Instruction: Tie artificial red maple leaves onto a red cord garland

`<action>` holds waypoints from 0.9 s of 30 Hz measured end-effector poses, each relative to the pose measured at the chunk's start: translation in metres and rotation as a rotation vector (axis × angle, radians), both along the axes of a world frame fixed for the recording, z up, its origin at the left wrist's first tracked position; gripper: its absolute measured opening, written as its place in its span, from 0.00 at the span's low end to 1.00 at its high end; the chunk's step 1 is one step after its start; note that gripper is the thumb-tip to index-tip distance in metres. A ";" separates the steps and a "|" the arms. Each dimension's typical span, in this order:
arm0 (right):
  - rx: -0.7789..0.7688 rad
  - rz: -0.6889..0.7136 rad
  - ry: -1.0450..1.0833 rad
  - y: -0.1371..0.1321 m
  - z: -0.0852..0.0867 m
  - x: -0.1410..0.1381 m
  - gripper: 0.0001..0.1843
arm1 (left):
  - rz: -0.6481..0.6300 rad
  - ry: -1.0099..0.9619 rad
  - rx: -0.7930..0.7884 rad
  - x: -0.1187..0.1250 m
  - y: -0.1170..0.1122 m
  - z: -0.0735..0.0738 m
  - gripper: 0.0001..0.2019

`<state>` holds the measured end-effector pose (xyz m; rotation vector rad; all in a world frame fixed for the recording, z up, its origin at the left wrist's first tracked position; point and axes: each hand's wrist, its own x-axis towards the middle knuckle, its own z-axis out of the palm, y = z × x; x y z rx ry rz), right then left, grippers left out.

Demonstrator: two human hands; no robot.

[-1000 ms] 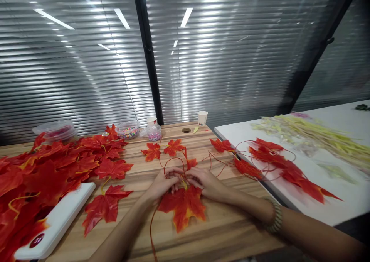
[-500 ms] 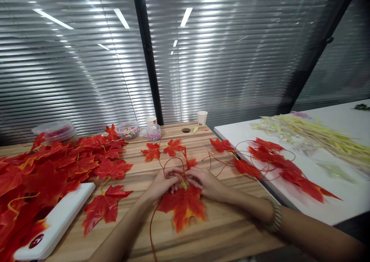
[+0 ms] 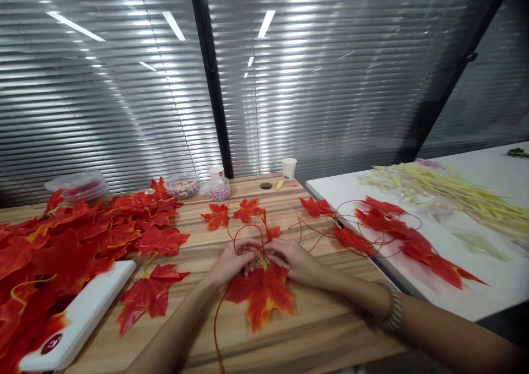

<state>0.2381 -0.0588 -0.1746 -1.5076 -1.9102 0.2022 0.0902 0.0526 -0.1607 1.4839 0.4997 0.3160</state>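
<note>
Red leaf [image 3: 262,298]: lay bodyward of left hand [image 3: 233,261] and right hand [image 3: 296,259], stem [image 3: 263,262] away, between curled fingers [image 3: 248,244]; couldn't tell if pinched.

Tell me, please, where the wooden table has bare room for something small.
On the wooden table, the near right is bare between the central leaf and the right forearm; a smaller patch lies between the yellow scrap and the corded leaves. The leaf pile and white slab crowd the left, the corded leaves the right edge.
</note>
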 end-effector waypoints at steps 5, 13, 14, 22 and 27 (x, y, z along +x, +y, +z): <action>-0.001 -0.006 0.004 0.000 -0.001 0.000 0.09 | 0.006 -0.002 -0.004 0.000 0.000 0.001 0.10; -0.007 0.000 0.012 0.000 -0.001 0.000 0.10 | 0.014 0.011 -0.005 0.001 0.000 0.000 0.11; -0.007 -0.001 0.012 0.000 -0.001 0.000 0.10 | 0.013 0.012 -0.001 0.001 0.000 0.000 0.11; -0.007 0.003 0.021 0.001 -0.002 0.001 0.09 | 0.020 0.019 -0.018 0.000 -0.001 0.002 0.11; -0.007 0.000 0.018 0.000 -0.001 0.001 0.09 | 0.014 0.015 -0.020 0.000 -0.001 0.002 0.11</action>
